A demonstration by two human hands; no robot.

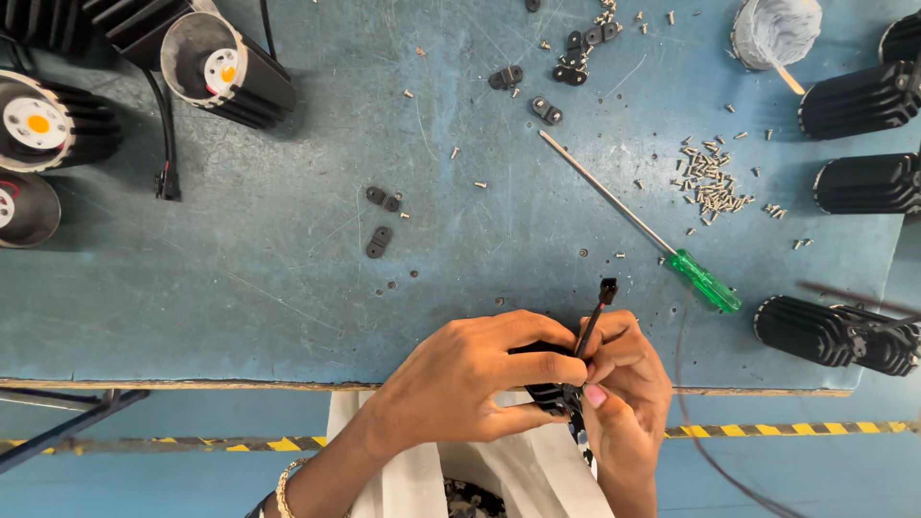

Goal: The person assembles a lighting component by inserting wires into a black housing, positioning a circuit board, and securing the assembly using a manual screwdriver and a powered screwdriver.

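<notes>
Fingers of both hands close around one small black finned housing (549,391) at the near edge of the blue table (288,288), just over the person's lap. The left hand (470,374) wraps it from the left, thumb underneath and forefinger laid across the top, so most of the housing is hidden. The right hand (624,384) meets it from the right, fingertips curled in and pinching at the spot where a thin black cable (590,326) leaves the housing. That cable rises between the two hands and ends in a small black plug (607,286) just beyond the knuckles.

Just past the right hand lies a screwdriver with a green handle (705,280), its long shaft pointing up and left. Beyond it sits a heap of small silver screws (710,182). Black finned lamp bodies (835,331) lie along the right edge. Small black brackets (382,200) are scattered mid-table, and finished lamps with round reflectors (216,62) stand at the far left.
</notes>
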